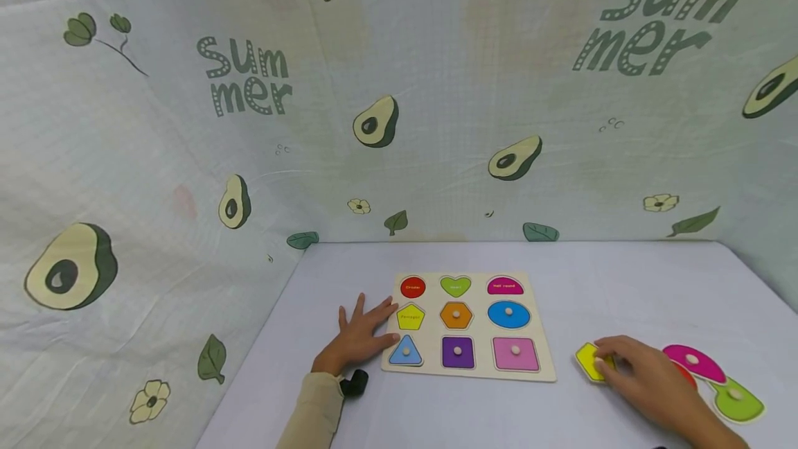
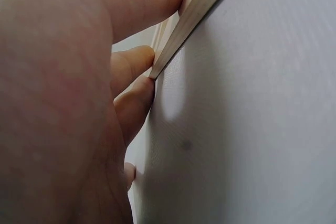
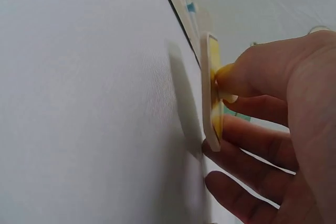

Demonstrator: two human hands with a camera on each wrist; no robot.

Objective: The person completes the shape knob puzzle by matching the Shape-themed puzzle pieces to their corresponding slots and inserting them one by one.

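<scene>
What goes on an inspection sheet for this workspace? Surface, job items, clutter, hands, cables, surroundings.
Surface: white table, board lying flat on it.
Board: hexagon, oval, triangle, square and rectangle in place; circle, heart, half-round and pentagon spots unfilled.
Loose pieces: magenta piece, green piece and partly hidden red piece, by the right hand.
Clutter: nothing seen.
Left hand: fingers spread, touching the board's left edge; black device at wrist.
Right hand: pinches yellow piece.
Cables: nothing seen.
Surroundings: cloth printed with avocados, leaves, "summer".
</scene>
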